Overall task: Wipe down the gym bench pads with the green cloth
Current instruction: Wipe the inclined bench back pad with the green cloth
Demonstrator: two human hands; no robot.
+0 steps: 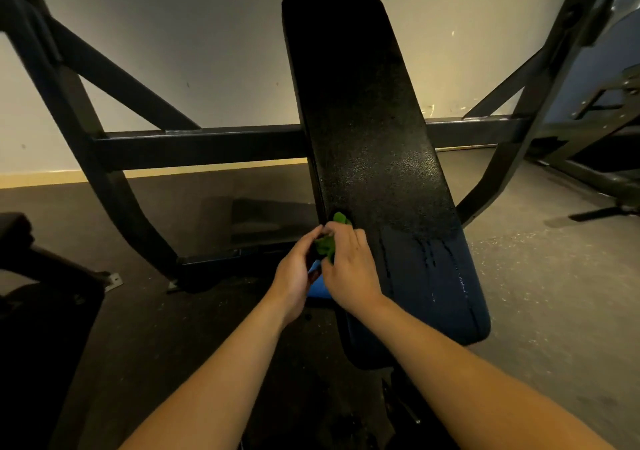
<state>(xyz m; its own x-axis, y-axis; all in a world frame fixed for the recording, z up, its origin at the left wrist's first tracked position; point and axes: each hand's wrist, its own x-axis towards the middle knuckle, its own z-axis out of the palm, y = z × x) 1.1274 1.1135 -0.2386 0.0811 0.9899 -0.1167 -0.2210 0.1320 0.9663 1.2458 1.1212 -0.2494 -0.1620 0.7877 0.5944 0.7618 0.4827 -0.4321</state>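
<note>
Between the two hands, at the near left edge of the bench (381, 172) pad, the green cloth (327, 243) is bunched and gripped by both the left hand (296, 273) and the right hand (349, 269). Most of the cloth is hidden by fingers; something blue (317, 288) beneath the hands cannot be identified
</note>
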